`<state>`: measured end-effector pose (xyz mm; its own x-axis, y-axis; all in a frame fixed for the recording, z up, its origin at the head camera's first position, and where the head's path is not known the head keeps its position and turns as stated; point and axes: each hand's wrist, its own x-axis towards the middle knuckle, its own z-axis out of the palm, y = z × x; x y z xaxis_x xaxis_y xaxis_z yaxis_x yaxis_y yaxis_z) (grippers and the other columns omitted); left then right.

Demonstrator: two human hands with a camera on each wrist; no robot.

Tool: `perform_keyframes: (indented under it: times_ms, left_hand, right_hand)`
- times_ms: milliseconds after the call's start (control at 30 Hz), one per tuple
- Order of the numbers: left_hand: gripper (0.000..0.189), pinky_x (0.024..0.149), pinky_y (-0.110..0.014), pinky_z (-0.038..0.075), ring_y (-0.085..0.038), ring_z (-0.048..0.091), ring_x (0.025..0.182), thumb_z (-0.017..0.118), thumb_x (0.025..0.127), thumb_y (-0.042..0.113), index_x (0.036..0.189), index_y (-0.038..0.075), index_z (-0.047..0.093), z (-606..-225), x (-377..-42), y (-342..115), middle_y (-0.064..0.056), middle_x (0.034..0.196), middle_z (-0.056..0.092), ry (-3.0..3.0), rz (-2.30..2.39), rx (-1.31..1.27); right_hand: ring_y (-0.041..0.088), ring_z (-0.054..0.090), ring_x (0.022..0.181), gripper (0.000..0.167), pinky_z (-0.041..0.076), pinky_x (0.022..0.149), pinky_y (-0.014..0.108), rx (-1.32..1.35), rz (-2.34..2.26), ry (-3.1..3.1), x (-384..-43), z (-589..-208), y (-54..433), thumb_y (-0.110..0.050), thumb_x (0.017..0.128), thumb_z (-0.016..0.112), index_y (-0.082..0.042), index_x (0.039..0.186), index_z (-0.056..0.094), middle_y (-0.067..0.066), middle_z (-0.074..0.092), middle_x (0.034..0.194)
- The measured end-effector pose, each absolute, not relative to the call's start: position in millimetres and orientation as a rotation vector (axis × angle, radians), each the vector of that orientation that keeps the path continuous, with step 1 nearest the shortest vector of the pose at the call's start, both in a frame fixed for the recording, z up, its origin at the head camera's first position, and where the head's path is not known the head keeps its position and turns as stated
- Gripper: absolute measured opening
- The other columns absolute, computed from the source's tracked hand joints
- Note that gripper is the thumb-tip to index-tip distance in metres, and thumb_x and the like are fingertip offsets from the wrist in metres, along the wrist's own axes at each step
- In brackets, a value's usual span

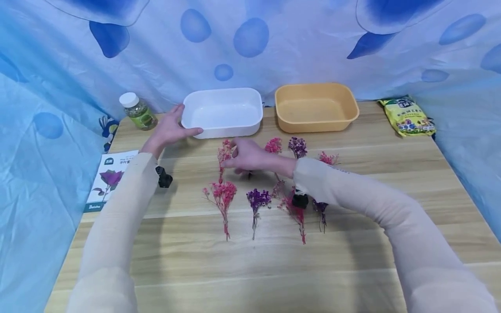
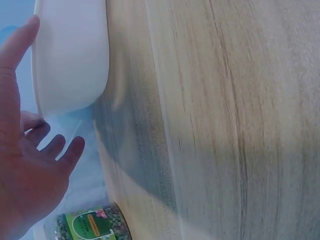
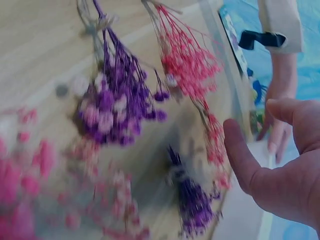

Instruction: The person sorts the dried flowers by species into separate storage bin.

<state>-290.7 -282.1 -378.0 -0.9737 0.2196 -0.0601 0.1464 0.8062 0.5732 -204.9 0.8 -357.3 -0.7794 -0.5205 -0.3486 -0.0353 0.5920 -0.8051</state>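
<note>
My left hand [image 1: 169,129] is at the left end of the white plastic basin [image 1: 231,132], its thumb reaching along the front rim. In the left wrist view its fingers [image 2: 72,152] are loosely bent by the basin's corner. Low over the dried flower bunches hovers my right hand [image 1: 252,155], beside a slim pink bunch [image 1: 224,152]. Thumb and forefinger stand apart in the right wrist view, with nothing seen between them. A small purple bunch [image 3: 195,207], mostly hidden by that hand from above, lies nearby. Nearer the front are a fuller pink bunch [image 1: 224,195] and a purple one [image 1: 258,200].
A yellow basin [image 1: 317,126] stands right of the white one. More pink and purple bunches [image 1: 298,148] lie right of centre, some partly under my sleeve. A lidded jar [image 1: 142,115] and a flower-print packet [image 1: 111,174] are at left; a yellow bag [image 1: 409,117] lies far right.
</note>
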Motion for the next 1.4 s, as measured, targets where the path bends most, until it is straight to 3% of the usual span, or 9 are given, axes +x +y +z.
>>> perform_keyframes:
  times_ms: [100, 267, 433, 600, 733, 933, 1133, 1267, 1400]
  left_hand:
    - [0.116, 0.116, -0.064, 0.012, -0.042, 0.011, 0.149, 0.079, 0.080, 0.054, 0.159, 0.003, 0.011, -377, -291, -282, -0.020, 0.165, 0.008, 2.866, 0.890, 0.291]
    - [0.117, 0.117, -0.061, 0.011, -0.040, 0.009, 0.149, 0.079, 0.081, 0.055, 0.159, 0.002, 0.010, -379, -291, -283, -0.018, 0.165, 0.006, 2.861, 0.890, 0.277]
    - [0.118, 0.118, -0.060, 0.011, -0.039, 0.009, 0.149, 0.079, 0.080, 0.056, 0.159, 0.002, 0.010, -380, -291, -283, -0.017, 0.166, 0.006, 2.864, 0.897, 0.261]
    - [0.117, 0.118, -0.058, 0.011, -0.038, 0.009, 0.150, 0.079, 0.080, 0.055, 0.159, 0.002, 0.009, -379, -290, -281, -0.016, 0.166, 0.006, 2.858, 0.910, 0.256]
    - [0.117, 0.119, -0.057, 0.010, -0.038, 0.009, 0.150, 0.080, 0.080, 0.053, 0.158, 0.001, 0.010, -380, -291, -282, -0.017, 0.166, 0.007, 2.862, 0.913, 0.255]
    - [0.118, 0.119, -0.057, 0.011, -0.039, 0.010, 0.149, 0.080, 0.080, 0.054, 0.158, 0.000, 0.010, -379, -291, -283, -0.018, 0.165, 0.007, 2.861, 0.919, 0.252]
    - [0.117, 0.119, -0.055, 0.011, -0.037, 0.009, 0.150, 0.080, 0.080, 0.052, 0.158, 0.000, 0.010, -377, -288, -281, -0.016, 0.166, 0.007, 2.853, 0.911, 0.232]
    - [0.116, 0.120, -0.054, 0.011, -0.037, 0.009, 0.150, 0.080, 0.080, 0.053, 0.158, 0.001, 0.010, -377, -288, -280, -0.016, 0.166, 0.008, 2.846, 0.924, 0.230]
    - [0.118, 0.120, -0.054, 0.010, -0.037, 0.009, 0.150, 0.080, 0.080, 0.054, 0.158, 0.001, 0.010, -376, -288, -282, -0.017, 0.165, 0.008, 2.844, 0.925, 0.220]
  right_hand:
    - [0.028, 0.071, 0.076, 0.086, 0.060, 0.067, 0.037, -0.431, -1.100, 2.293, -202, -362, -11, -0.024, 0.089, 0.078, 0.008, 0.149, 0.027, 0.023, 0.065, 0.112]
    - [0.030, 0.068, 0.067, 0.073, 0.056, 0.056, 0.035, -0.427, -1.076, 2.407, -199, -371, -26, -0.024, 0.086, 0.080, 0.004, 0.138, 0.037, 0.013, 0.068, 0.081]
    - [0.021, 0.062, 0.065, 0.082, 0.054, 0.056, 0.027, -0.376, -1.022, 2.511, -198, -379, -36, -0.025, 0.082, 0.084, 0.007, 0.140, 0.036, 0.010, 0.063, 0.085]
    - [0.021, 0.062, 0.074, 0.080, 0.055, 0.065, 0.026, -0.316, -0.957, 2.575, -199, -386, -47, -0.025, 0.079, 0.087, 0.007, 0.136, 0.041, 0.012, 0.062, 0.090]
    - [0.020, 0.063, 0.073, 0.087, 0.055, 0.066, 0.025, -0.293, -0.926, 2.601, -201, -390, -54, -0.024, 0.079, 0.087, 0.007, 0.142, 0.037, 0.012, 0.063, 0.089]
    - [0.020, 0.061, 0.077, 0.085, 0.055, 0.069, 0.026, -0.319, -0.915, 2.652, -205, -395, -60, -0.011, 0.078, 0.083, 0.006, 0.146, 0.036, 0.012, 0.063, 0.094]
    - [0.017, 0.062, 0.064, 0.080, 0.055, 0.055, 0.024, -0.344, -0.943, 2.594, -208, -395, -61, 0.001, 0.078, 0.075, 0.001, 0.148, 0.036, 0.010, 0.062, 0.093]
    - [0.017, 0.060, 0.049, 0.078, 0.054, 0.046, 0.028, -0.336, -0.976, 2.514, -210, -391, -59, 0.002, 0.083, 0.070, -0.002, 0.151, 0.033, 0.011, 0.066, 0.082]
    - [0.018, 0.060, 0.048, 0.075, 0.053, 0.045, 0.028, -0.371, -0.982, 2.466, -211, -386, -56, 0.000, 0.085, 0.071, -0.003, 0.151, 0.035, 0.009, 0.066, 0.073]
